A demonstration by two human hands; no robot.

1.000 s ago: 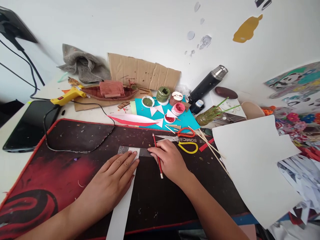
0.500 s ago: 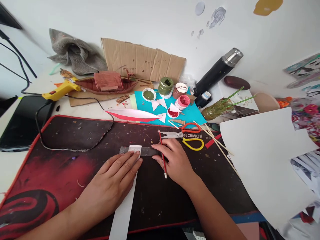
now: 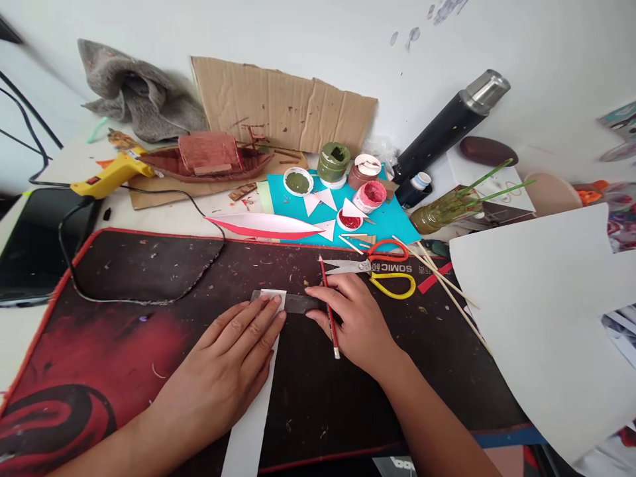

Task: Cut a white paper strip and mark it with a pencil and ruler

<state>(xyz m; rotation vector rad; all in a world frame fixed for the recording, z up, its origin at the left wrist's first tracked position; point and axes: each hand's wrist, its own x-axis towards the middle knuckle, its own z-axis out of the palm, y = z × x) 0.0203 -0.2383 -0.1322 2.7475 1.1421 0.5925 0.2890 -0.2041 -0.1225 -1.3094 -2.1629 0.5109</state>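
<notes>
My left hand (image 3: 226,364) lies flat with fingers together on a long white paper strip (image 3: 251,430) that runs toward me over a black and red desk mat (image 3: 124,318). A clear ruler (image 3: 293,303) lies across the strip's far end. My right hand (image 3: 355,324) presses on the ruler's right part and holds a red pencil (image 3: 329,308) between its fingers, tip pointing away from me.
Scissors with red and yellow handles (image 3: 382,268) lie just beyond my right hand. Behind are paint pots (image 3: 368,195), a teal sheet (image 3: 392,228), a model boat (image 3: 209,156), a yellow glue gun (image 3: 106,175), cardboard (image 3: 278,112), a black flask (image 3: 450,126). White paper sheets (image 3: 541,311) lie right, a tablet (image 3: 27,245) left.
The view has tilted down and shifted, so everything sits lower and further right. Both hands stay on the strip and ruler; the ruler has slid slightly right.
</notes>
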